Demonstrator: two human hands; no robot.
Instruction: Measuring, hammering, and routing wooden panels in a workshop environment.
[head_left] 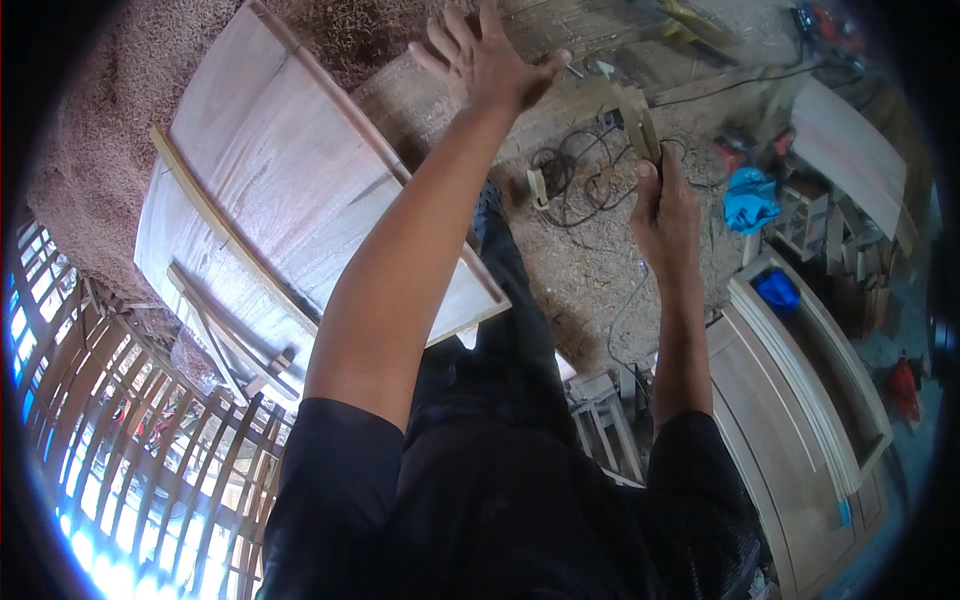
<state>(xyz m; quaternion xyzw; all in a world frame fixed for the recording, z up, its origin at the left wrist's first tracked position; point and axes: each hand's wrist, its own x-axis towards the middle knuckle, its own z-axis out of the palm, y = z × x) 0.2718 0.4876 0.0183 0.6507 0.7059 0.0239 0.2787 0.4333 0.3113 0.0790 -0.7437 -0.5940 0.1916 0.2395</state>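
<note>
My left hand [493, 68] reaches forward at the top, its fingers spread and nothing in them, over a wooden workbench [405, 92]. To the right, my right hand [668, 208] is closed around the lower end of a short, flat piece of wood [638, 122]; its far end points forward and is slightly blurred. Left of my legs leans a large pale wooden panel [270, 150] with a raised edge strip. My left forearm passes over the panel's right edge and hides part of it.
Coiled black cables [572, 178] lie on the sawdust-covered floor. A blue plastic bag [750, 200] sits beside stacked wood offcuts [835, 230]. Wooden door panels and frames [800, 375] stand at the right. A slatted wooden fence [150, 455] curves along the lower left.
</note>
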